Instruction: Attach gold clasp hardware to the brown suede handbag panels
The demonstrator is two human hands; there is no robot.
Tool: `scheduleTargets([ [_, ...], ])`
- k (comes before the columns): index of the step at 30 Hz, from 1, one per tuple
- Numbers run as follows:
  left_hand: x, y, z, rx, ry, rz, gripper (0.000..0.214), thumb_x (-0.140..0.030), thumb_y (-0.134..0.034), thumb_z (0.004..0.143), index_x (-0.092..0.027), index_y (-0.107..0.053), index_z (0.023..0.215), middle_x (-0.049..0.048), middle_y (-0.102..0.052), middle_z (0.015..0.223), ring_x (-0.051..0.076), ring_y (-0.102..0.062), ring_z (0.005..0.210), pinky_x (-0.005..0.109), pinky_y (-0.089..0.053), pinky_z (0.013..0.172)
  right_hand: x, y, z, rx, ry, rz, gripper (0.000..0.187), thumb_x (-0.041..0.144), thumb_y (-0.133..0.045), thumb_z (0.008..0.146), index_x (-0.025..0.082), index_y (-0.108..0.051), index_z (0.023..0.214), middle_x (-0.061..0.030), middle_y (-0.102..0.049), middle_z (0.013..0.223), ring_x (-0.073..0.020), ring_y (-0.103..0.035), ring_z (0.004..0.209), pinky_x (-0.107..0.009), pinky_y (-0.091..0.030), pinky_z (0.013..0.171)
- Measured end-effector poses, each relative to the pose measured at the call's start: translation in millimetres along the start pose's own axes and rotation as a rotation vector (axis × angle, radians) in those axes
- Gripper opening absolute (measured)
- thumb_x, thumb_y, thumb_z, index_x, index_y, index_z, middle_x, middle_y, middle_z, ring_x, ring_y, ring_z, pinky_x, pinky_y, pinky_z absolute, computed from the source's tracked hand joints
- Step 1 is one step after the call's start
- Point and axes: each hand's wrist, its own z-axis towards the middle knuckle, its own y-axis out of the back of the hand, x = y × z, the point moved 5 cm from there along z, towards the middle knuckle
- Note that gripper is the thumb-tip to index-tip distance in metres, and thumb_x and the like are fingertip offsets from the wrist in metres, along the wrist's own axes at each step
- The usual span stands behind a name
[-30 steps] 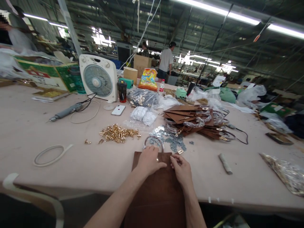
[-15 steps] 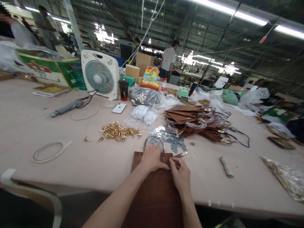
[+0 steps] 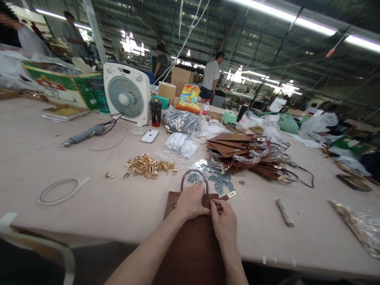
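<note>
A brown leather bag piece [image 3: 192, 241] lies flat at the table's near edge, its looped handle [image 3: 194, 176] pointing away from me. My left hand [image 3: 190, 202] presses on the top edge of the piece, fingers curled over it. Right beside it, my right hand [image 3: 224, 219] pinches at the top edge, next to a small strap with a gold metal tab [image 3: 230, 194]. What the right fingertips hold is too small to make out.
A pile of gold metal fittings [image 3: 148, 166] and grey flat bits [image 3: 213, 176] lie just beyond the piece. A stack of brown bag pieces [image 3: 246, 154] is to the right, a fan [image 3: 127, 93], phone [image 3: 149, 136] and power tool [image 3: 81, 136] further left. People stand far back.
My hands have drawn closer together on the top edge of the brown piece; the right hand has moved left toward the left hand. The view has shifted slightly.
</note>
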Motion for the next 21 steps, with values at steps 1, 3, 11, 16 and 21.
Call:
scheduleTargets([
  [1,-0.4,0.7,-0.1,0.001,-0.001,0.001,0.059,-0.062,-0.082,0.067,-0.021,-0.057,0.101,0.0097,-0.066,0.11,0.032,-0.069,0.095,0.038,-0.052,0.078,3.3,-0.4,0.1,-0.023,0.021,-0.041,0.024,0.045,-0.066,0.091,0.024,-0.076,0.095,-0.0077,-0.074,0.09,-0.0256,-0.069,0.078,-0.038,-0.053,0.075],
  [3,-1.3,2.1,-0.3,0.007,-0.001,0.005,0.054,-0.059,-0.08,0.07,-0.021,-0.056,0.101,0.0097,-0.065,0.11,0.031,-0.069,0.096,0.038,-0.052,0.077,7.4,-0.1,0.6,-0.058,0.035,-0.07,0.023,0.044,-0.066,0.091,0.024,-0.076,0.094,-0.0074,-0.072,0.09,-0.0254,-0.067,0.079,-0.038,-0.051,0.075],
  [11,-12.0,5.7,-8.0,-0.081,-0.037,-0.054,0.028,-0.05,-0.052,0.099,-0.022,-0.054,0.101,0.0078,-0.065,0.105,0.026,-0.066,0.095,0.037,-0.051,0.081,-23.1,26.6,-2.7,-0.143,-0.244,0.737,0.042,0.061,-0.069,0.09,0.019,-0.075,0.094,-0.0002,-0.06,0.069,-0.0135,-0.047,0.056,-0.025,-0.034,0.049],
  [16,-19.8,6.2,-18.0,-0.152,-0.103,-0.182,0.04,-0.06,-0.049,0.099,-0.024,-0.051,0.082,0.0036,-0.065,0.082,0.022,-0.064,0.079,0.035,-0.05,0.073,-37.4,41.3,-10.2,-0.311,-0.356,1.052,0.039,0.057,-0.079,0.08,0.019,-0.074,0.09,-0.001,-0.061,0.073,-0.0115,-0.046,0.054,-0.022,-0.03,0.042],
  [21,-14.3,43.3,-19.8,-0.262,-0.03,-0.618,0.051,-0.057,-0.038,0.105,-0.021,-0.06,0.077,0.0032,-0.064,0.072,0.021,-0.064,0.07,0.033,-0.052,0.065,-35.1,41.2,-18.5,-0.32,-0.399,1.158,0.042,0.055,-0.084,0.077,0.017,-0.076,0.092,-0.0032,-0.065,0.074,-0.0141,-0.055,0.059,-0.023,-0.04,0.045],
])
